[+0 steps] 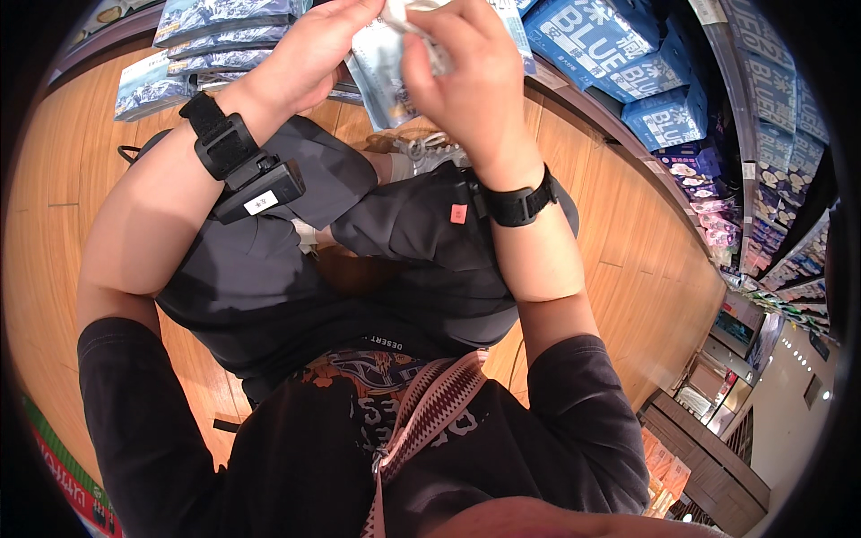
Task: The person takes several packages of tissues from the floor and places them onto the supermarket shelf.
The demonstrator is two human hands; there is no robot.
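Both my hands are raised at the top of the view, in front of my bent knees. A light-blue and white soft pack (378, 77) hangs between them, its lower edge free above the floor. My left hand (313, 54) grips the pack's upper left side, its fingertips partly cut off by the picture's edge. With bent fingers, my right hand (474, 81) pinches crumpled whitish material (407, 10) at the pack's upper part and covers its right side. Whether that material is wrapping or contents I cannot tell.
Blue-white packs with mountain pictures (229, 30) are stacked beyond my left hand, and another pack (151, 87) lies lower beside them. Shelves on the right hold blue printed packages (592, 40) and smaller purple and pink ones (716, 218). Wood-plank flooring (619, 249) surrounds me.
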